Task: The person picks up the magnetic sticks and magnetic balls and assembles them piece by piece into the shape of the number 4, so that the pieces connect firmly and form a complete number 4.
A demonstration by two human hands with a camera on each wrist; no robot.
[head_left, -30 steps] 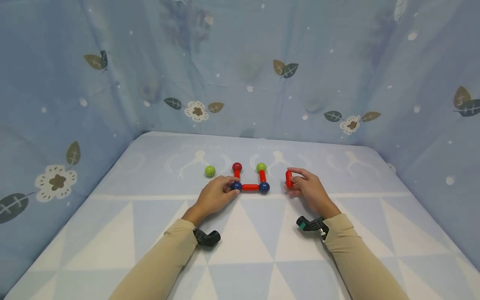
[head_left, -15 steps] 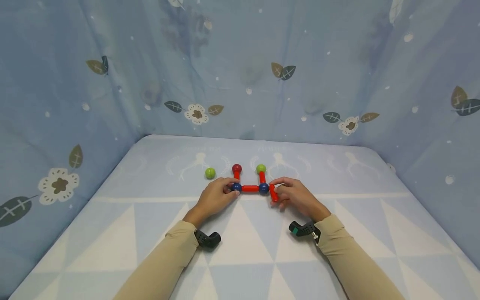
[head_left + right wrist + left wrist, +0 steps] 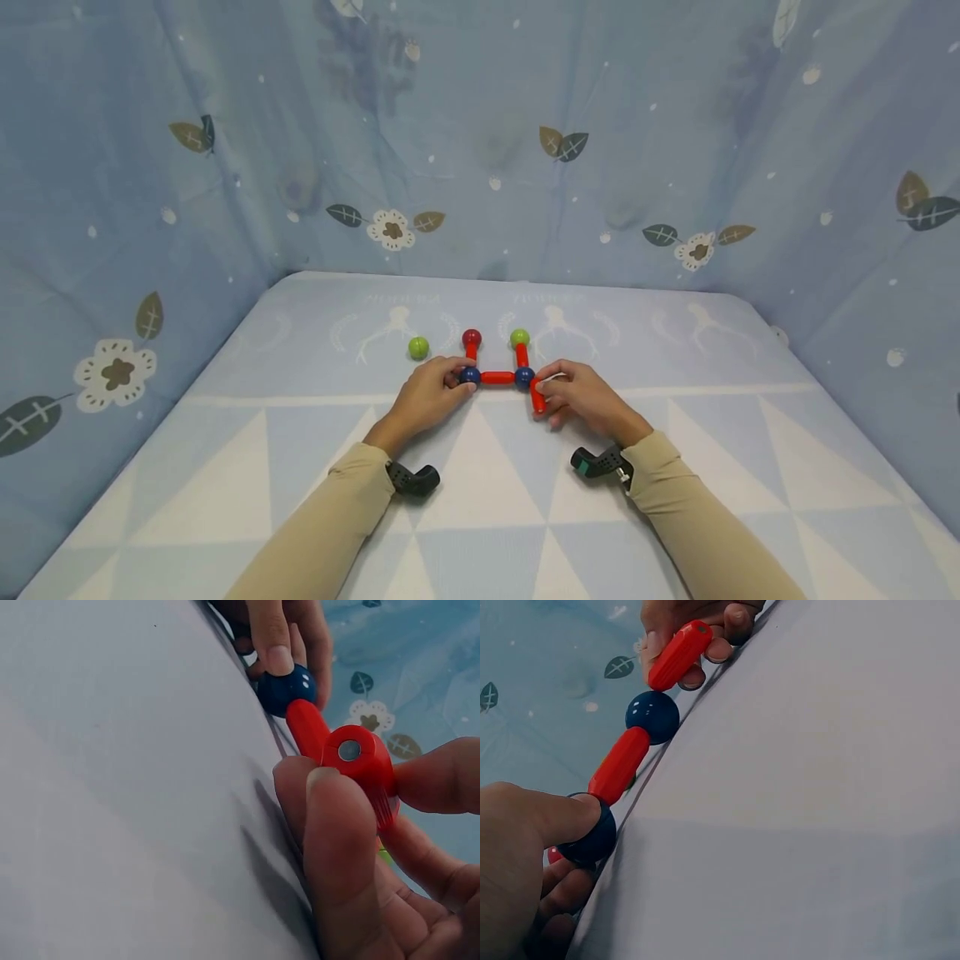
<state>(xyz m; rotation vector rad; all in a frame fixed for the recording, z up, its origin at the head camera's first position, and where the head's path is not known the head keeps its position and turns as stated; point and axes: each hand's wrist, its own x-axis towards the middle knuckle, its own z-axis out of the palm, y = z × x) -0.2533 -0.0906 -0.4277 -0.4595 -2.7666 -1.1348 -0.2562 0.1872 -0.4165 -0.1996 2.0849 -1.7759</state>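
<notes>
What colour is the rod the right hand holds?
Red rod, pinched by the right hand; clearest in the right wrist view.

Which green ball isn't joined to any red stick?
The left green ball, lying alone on the mat; the other green ball caps a red stick.

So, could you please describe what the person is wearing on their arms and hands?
Both arms wear long beige sleeves reaching the wrists. The left hand and right hand are bare, without gloves. A small black camera mount sits under the left wrist; the matching black mount under the right wrist shows a teal patch.
</notes>
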